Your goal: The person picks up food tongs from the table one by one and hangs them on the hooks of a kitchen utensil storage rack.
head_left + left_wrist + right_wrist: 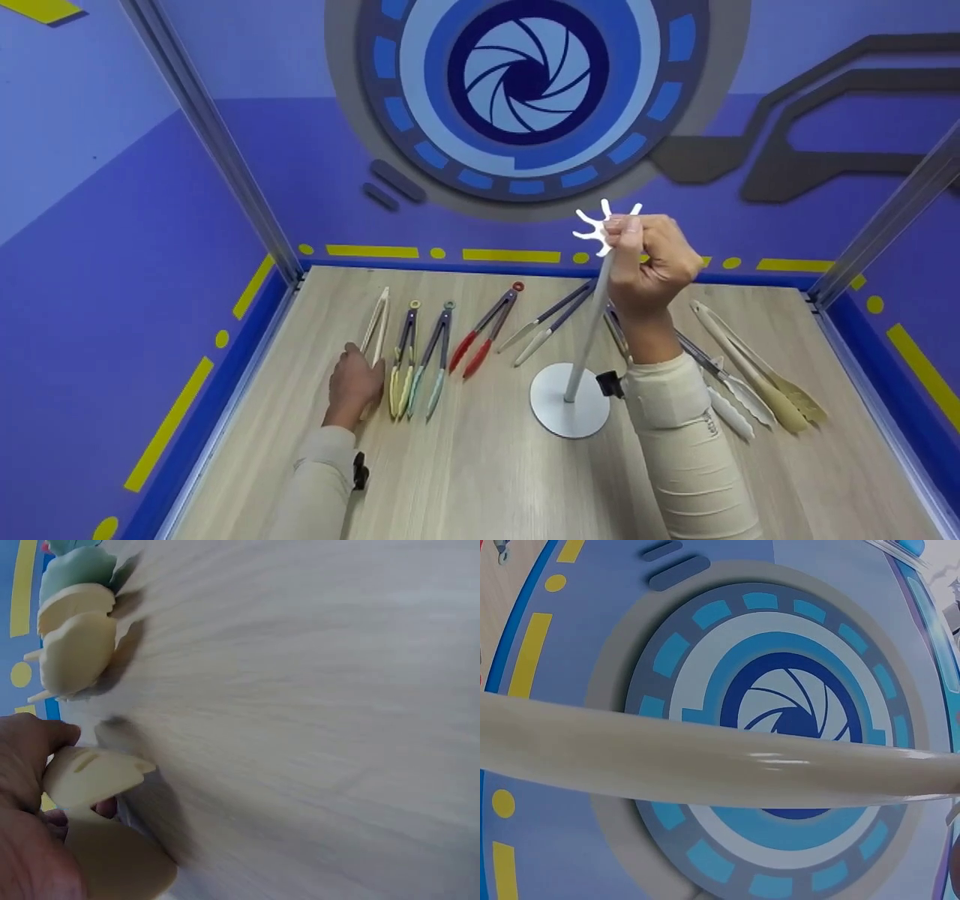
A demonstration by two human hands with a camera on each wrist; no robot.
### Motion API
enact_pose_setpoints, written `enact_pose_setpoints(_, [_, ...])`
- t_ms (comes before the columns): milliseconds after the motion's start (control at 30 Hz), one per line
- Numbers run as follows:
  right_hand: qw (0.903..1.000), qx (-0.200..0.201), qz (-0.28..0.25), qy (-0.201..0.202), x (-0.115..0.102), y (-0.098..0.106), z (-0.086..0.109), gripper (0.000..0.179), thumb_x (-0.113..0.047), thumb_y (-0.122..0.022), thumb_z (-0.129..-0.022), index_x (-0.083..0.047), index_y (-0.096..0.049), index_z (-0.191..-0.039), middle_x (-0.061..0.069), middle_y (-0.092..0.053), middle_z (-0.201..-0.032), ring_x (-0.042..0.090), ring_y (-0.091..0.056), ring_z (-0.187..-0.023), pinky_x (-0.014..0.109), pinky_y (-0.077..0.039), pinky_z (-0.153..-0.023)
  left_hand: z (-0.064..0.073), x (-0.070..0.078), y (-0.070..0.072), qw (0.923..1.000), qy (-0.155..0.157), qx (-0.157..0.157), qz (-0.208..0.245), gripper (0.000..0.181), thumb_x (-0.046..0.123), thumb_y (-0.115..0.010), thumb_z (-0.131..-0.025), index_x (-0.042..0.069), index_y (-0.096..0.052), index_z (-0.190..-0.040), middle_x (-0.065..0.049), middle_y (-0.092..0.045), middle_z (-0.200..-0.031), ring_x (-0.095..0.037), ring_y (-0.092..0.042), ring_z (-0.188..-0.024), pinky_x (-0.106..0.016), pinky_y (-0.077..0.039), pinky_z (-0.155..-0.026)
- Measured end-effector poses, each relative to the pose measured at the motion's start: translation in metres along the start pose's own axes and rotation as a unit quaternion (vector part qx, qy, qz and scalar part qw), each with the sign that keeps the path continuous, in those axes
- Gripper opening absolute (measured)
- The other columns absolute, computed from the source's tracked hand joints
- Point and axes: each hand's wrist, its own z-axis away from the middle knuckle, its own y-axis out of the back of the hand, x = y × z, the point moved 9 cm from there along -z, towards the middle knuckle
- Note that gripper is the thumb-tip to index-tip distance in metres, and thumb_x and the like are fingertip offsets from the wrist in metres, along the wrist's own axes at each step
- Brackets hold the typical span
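In the head view my left hand grips a pair of beige tongs around the head end, at the left of the row on the table. The left wrist view shows the beige tong heads between thumb and fingers, slightly apart from each other. My right hand pinches the top of a white stand, close to its spread of curved hooks. The stand's round base is on the table, and its pole leans a little in the head view. The pole crosses the right wrist view.
Right of my left hand lie yellow tongs, teal tongs, red tongs and white-tipped tongs. Beyond my right forearm are several more, including beige tongs. Blue panels wall in the table.
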Motion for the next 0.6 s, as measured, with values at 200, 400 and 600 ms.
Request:
enact_pose_setpoints(200, [0.9998, -0.008, -0.015, 0.003, -0.001, -0.001, -0.001, 0.039, -0.003, -0.051, -0.089, 0.005, -0.067, -0.054, 0.024, -0.067, -0.058, 0.031, -0.065, -0.055, 0.020, -0.056, -0.069, 0.007, 0.003, 0.011, 0.9975, -0.023, 0.060, 0.030, 0.052, 0.030, -0.064, -0.104, -0.011, -0.051, -0.134, -0.033, -0.069, -0.117, -0.052, -0.070, -0.105, -0.062, -0.054, -0.089])
enact_pose_setpoints(400, [0.9999, -0.005, -0.016, 0.001, -0.001, 0.000, -0.001, 0.040, -0.001, -0.050, -0.088, 0.005, -0.067, -0.053, 0.024, -0.067, -0.058, 0.031, -0.065, -0.055, 0.020, -0.056, -0.068, 0.016, 0.015, 0.025, 0.9928, -0.028, 0.081, 0.083, 0.051, 0.027, -0.063, -0.106, -0.006, -0.050, -0.144, -0.025, -0.070, -0.124, -0.043, -0.070, -0.112, -0.056, -0.054, -0.095])
enact_pose_setpoints(600, [0.9999, -0.006, -0.011, -0.001, -0.001, 0.000, -0.001, 0.040, -0.003, -0.050, -0.088, 0.005, -0.066, -0.052, 0.025, -0.065, -0.057, 0.031, -0.065, -0.055, 0.020, -0.056, -0.068, 0.032, 0.037, 0.039, 0.9874, -0.050, 0.079, 0.128, 0.047, 0.020, -0.062, -0.106, -0.001, -0.049, -0.146, -0.022, -0.068, -0.127, -0.038, -0.069, -0.115, -0.055, -0.055, -0.096])
